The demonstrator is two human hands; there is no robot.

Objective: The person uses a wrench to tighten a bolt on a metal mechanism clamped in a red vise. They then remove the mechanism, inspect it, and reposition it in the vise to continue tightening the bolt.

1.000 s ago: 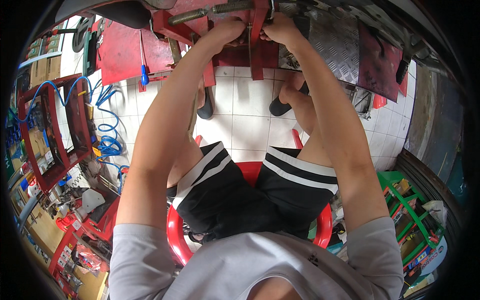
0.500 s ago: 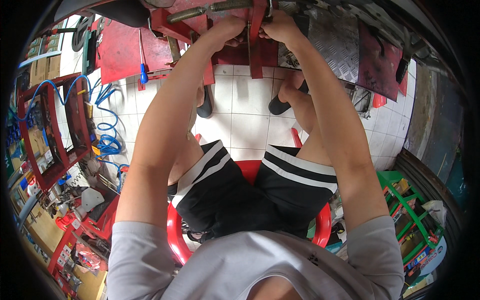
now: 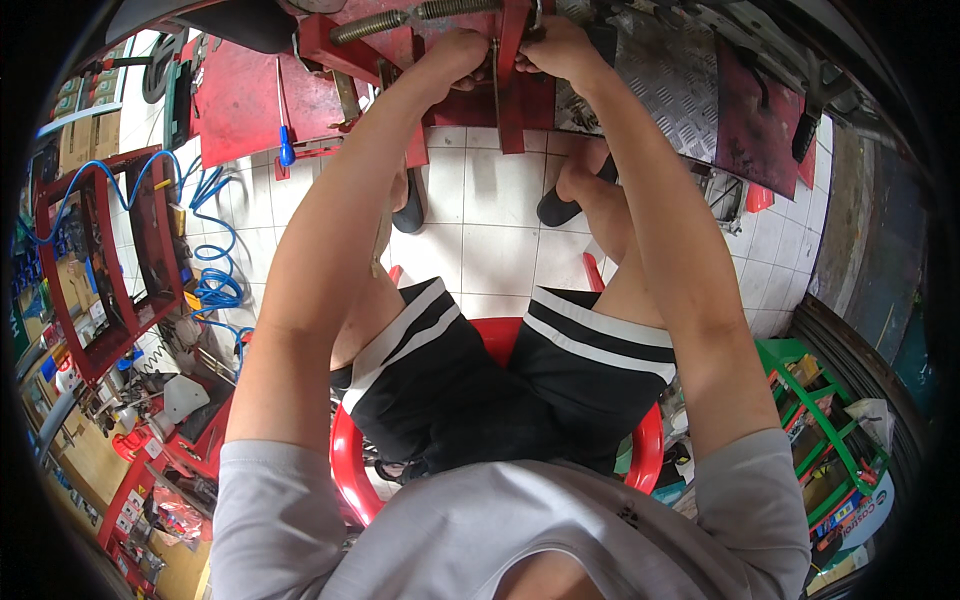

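Observation:
Both my arms stretch far forward to a red metal bar (image 3: 510, 105) that juts over the front edge of a red work platform (image 3: 245, 100). My left hand (image 3: 461, 56) is closed on the bar's left side, knuckles up and fingers curled under. On the other side my right hand (image 3: 556, 48) is closed too, its fingertips bent in towards the bar. Whatever the fingers grip is hidden behind the hands and the bar. Just beyond my left hand lies a coarse threaded rod (image 3: 370, 27), beside a red bracket (image 3: 338, 52).
A screwdriver (image 3: 286, 145) with a blue handle lies at the platform's left front edge. Silver tread plate (image 3: 660, 90) covers the right part. I sit on a red plastic chair (image 3: 648, 455). A coiled blue hose (image 3: 215, 285) hangs left; a green rack (image 3: 815, 430) stands right.
Both hands stay at the red bar with almost no visible movement. The whole view has shifted very slightly.

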